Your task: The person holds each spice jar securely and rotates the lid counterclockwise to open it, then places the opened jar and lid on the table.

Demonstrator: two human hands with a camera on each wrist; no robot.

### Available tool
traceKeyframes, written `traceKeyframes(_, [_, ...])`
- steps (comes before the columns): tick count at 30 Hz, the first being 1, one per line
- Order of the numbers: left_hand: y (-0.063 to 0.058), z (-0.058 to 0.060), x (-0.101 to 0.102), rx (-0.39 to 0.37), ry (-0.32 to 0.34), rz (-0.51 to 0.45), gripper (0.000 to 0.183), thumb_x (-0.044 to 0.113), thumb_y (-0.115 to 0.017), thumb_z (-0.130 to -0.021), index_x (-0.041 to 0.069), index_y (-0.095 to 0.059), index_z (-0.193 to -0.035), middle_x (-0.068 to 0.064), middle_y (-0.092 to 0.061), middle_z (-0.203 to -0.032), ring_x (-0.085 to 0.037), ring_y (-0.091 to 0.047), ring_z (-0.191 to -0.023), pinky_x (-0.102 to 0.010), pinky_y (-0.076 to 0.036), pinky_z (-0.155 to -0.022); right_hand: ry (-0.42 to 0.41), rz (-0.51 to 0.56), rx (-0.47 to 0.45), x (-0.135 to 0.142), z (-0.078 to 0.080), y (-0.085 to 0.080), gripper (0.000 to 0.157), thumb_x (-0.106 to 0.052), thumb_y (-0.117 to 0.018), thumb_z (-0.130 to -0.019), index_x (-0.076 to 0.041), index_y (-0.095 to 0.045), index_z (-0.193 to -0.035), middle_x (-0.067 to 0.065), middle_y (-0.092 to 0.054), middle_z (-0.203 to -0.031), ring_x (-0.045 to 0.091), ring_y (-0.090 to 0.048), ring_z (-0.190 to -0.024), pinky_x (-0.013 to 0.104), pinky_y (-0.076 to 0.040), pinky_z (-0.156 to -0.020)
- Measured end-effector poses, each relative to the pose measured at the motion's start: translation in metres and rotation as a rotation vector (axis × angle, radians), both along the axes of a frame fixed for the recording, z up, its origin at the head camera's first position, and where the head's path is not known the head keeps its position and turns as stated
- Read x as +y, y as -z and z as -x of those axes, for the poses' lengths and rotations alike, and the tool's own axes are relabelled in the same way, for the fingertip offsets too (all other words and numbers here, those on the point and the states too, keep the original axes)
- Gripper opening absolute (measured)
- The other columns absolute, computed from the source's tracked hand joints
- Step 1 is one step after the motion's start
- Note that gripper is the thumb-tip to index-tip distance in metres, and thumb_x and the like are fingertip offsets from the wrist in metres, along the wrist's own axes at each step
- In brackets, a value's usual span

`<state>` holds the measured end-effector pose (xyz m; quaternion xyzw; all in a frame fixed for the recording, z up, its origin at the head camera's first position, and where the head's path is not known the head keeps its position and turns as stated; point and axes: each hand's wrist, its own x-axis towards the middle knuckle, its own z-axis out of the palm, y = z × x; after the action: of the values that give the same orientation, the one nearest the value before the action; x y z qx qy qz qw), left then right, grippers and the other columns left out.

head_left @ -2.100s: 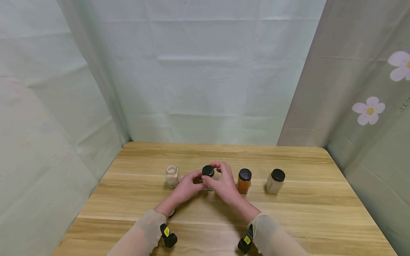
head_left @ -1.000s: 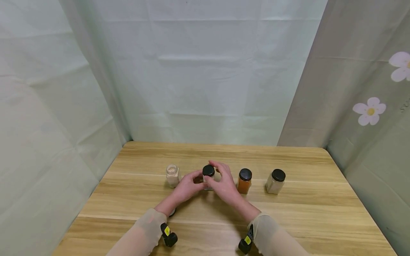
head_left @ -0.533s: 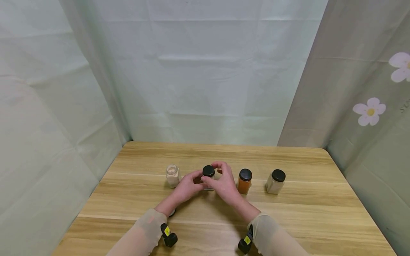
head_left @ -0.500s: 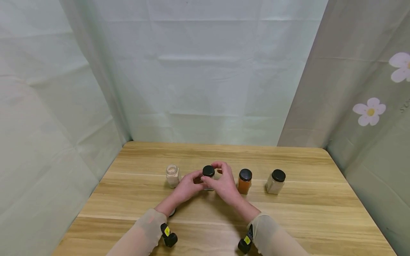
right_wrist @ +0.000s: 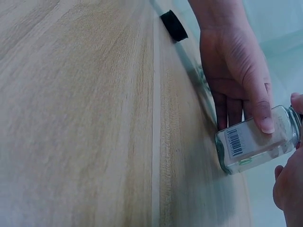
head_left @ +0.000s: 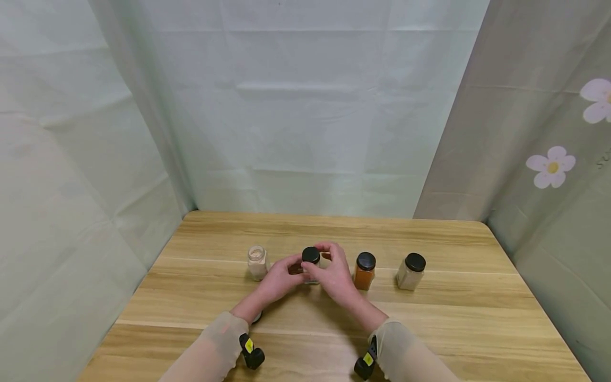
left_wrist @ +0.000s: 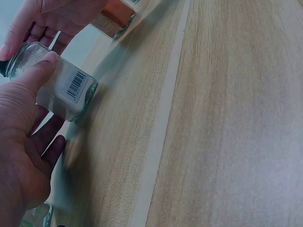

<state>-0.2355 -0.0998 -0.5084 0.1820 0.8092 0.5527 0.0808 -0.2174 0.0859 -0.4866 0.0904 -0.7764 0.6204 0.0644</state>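
A glass spice jar (left_wrist: 66, 92) with a barcode label stands upright between both hands. My left hand (head_left: 278, 278) grips its body, with the thumb across the label side in the left wrist view. At the top, my right hand (head_left: 334, 273) pinches the black lid (head_left: 311, 255) between thumb and fingers. The lid still sits on the jar's neck. To the left is a lidless jar (head_left: 257, 263) of pale powder. Close by the left wrist lies a loose black lid (right_wrist: 173, 26), mostly hidden by the forearm in the head view.
Right of the hands stands a jar of orange powder (head_left: 364, 276) with a black lid. Further right is another black-lidded jar (head_left: 410, 273) holding something pale. The wooden table (head_left: 453, 329) is bounded by hanging cloth (head_left: 305, 132) at the back and sides.
My right fingers have shifted back and forth around the lid, the thumb sliding along its front edge. The left hand and the jar have stayed in place.
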Motion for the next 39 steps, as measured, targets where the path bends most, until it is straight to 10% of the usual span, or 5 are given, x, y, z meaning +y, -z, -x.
traceKeyframes(22, [-0.001, 0.000, 0.000, 0.017, -0.008, 0.034, 0.047, 0.036, -0.080, -0.091, 0.026, -0.066, -0.135, 0.005, -0.068, -0.127, -0.018, -0.063, -0.119, -0.042, -0.050, -0.101, -0.021, -0.044, 0.069, 0.000, -0.001, 0.002, 0.046, -0.014, -0.076, -0.094, -0.019, -0.063, -0.137, 0.003, -0.055, -0.138, 0.028, -0.048, -0.128, 0.052, -0.040, -0.109])
traceKeyframes(28, [-0.002, 0.000, 0.001, 0.020, -0.004, 0.034, 0.045, 0.037, -0.080, -0.091, 0.029, -0.067, -0.134, 0.007, -0.068, -0.126, -0.016, -0.062, -0.119, -0.043, -0.050, -0.101, -0.037, -0.043, 0.057, -0.001, -0.014, -0.022, 0.045, -0.007, -0.071, -0.096, -0.009, -0.061, -0.140, 0.015, -0.053, -0.140, 0.037, -0.048, -0.128, 0.061, -0.037, -0.108])
traceKeyframes(39, [-0.001, 0.001, 0.001, 0.020, 0.006, 0.015, 0.047, 0.038, -0.082, -0.089, 0.029, -0.068, -0.132, 0.006, -0.069, -0.127, -0.015, -0.063, -0.118, -0.037, -0.051, -0.099, -0.022, 0.004, 0.092, 0.004, -0.004, -0.005, 0.047, -0.020, -0.077, -0.094, -0.031, -0.062, -0.137, -0.001, -0.050, -0.141, 0.024, -0.051, -0.126, 0.059, -0.038, -0.108])
